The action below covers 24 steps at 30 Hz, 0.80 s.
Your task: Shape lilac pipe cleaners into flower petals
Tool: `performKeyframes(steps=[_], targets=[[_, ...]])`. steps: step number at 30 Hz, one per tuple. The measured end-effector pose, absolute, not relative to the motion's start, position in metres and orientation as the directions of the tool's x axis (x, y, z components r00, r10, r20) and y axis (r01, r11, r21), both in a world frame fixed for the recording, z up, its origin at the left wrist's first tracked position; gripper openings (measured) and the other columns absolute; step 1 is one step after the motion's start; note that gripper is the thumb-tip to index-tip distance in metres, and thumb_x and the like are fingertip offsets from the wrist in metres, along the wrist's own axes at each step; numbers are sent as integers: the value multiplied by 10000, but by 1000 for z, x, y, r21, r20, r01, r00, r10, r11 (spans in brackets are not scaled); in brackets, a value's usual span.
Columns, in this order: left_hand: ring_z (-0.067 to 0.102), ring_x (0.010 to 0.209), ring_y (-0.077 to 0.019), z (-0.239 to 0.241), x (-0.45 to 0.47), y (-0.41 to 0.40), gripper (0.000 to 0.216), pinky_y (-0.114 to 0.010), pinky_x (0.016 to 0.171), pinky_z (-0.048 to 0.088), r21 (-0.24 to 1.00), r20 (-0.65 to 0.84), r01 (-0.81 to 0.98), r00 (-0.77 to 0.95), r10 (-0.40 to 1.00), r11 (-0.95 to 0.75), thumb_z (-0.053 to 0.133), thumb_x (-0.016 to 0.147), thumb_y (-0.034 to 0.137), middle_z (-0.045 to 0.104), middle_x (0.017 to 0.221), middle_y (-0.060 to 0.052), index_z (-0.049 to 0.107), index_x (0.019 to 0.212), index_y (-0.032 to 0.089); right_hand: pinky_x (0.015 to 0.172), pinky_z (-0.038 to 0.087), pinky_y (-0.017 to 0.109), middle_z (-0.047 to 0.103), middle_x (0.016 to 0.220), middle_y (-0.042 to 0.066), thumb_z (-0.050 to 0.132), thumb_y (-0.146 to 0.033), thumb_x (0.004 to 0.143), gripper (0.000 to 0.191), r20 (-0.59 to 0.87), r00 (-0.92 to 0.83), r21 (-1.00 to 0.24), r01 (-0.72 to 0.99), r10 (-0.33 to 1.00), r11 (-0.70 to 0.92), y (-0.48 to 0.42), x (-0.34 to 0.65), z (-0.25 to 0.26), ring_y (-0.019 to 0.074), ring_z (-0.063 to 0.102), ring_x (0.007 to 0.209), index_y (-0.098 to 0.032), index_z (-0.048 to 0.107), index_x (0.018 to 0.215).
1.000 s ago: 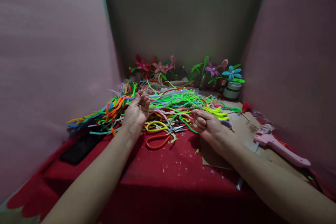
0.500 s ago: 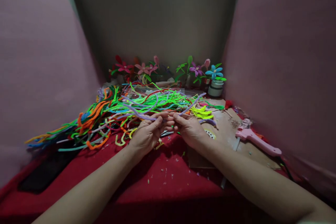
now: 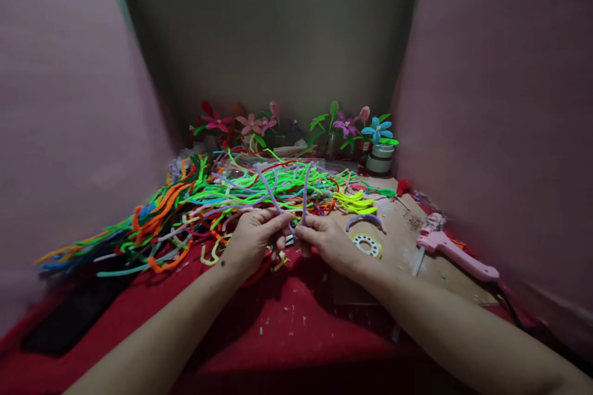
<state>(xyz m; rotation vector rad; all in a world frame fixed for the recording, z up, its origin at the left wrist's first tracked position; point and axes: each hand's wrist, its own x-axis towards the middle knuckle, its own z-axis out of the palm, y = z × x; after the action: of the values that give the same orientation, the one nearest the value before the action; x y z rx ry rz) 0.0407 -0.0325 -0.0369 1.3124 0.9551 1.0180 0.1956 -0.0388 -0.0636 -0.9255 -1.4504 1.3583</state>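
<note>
A lavender pipe cleaner (image 3: 304,194) is bent into a V, its two ends pointing up and away from me. My left hand (image 3: 257,237) pinches it near the bend between thumb and fingers. Close beside it, my right hand (image 3: 327,241) pinches the other arm of the V. The fingertips nearly meet and partly hide the bend. Just beyond the hands spreads a heap of pipe cleaners (image 3: 259,182), mostly bright green. Below the fingers, a small metallic object shows only in part.
A pink glue gun (image 3: 456,253) lies on a cardboard sheet (image 3: 398,228) at right, near a white holed disc (image 3: 367,245) and a curved purple piece (image 3: 365,220). Pipe-cleaner flowers (image 3: 377,129) stand at the back. A dark phone-like slab (image 3: 76,315) rests on the red cloth (image 3: 278,345) at left.
The lavender pipe cleaner has gone from a wide, shallow bend to a narrow V with its ends raised. Both hands have dropped slightly toward me.
</note>
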Motion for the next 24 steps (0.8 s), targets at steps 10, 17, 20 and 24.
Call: performKeyframes(steps=[10, 17, 20, 24], targets=[[507, 368, -98, -22, 47, -32, 258, -198, 371, 441, 1000, -7, -2, 370, 929, 8, 647, 739, 350, 566, 481, -3, 683, 850, 120, 467, 339, 205, 564, 591, -23, 486, -333, 830, 219, 161, -474, -984, -4, 866, 180, -43, 197, -55, 80, 436, 468, -176, 580, 711], [516, 357, -95, -28, 48, -28, 220, -182, 345, 413, 994, -90, -19, 443, 892, 110, 680, 715, 322, 549, 466, 11, 666, 798, 119, 413, 337, 197, 554, 542, -27, 508, -240, 814, 165, 83, -457, -976, 144, 886, 165, -41, 198, -55, 73, 432, 405, -172, 555, 672], [515, 351, -93, -33, 48, -28, 198, -178, 349, 399, 990, -73, -77, 431, 899, 117, 688, 710, 302, 542, 455, 14, 638, 749, 114, 439, 361, 192, 581, 567, -17, 558, -275, 800, 166, 56, -478, -991, 80, 877, 106, -41, 198, -53, 69, 465, 431, -154, 592, 691], [515, 374, -88, -35, 44, -25, 169, -200, 396, 433, 959, -34, -245, 403, 915, 144, 680, 721, 262, 530, 475, 30, 590, 729, 119, 542, 442, 224, 661, 786, 65, 608, -336, 782, 248, 21, -591, -934, -299, 807, -195, -41, 202, -55, 86, 562, 540, -105, 647, 863]])
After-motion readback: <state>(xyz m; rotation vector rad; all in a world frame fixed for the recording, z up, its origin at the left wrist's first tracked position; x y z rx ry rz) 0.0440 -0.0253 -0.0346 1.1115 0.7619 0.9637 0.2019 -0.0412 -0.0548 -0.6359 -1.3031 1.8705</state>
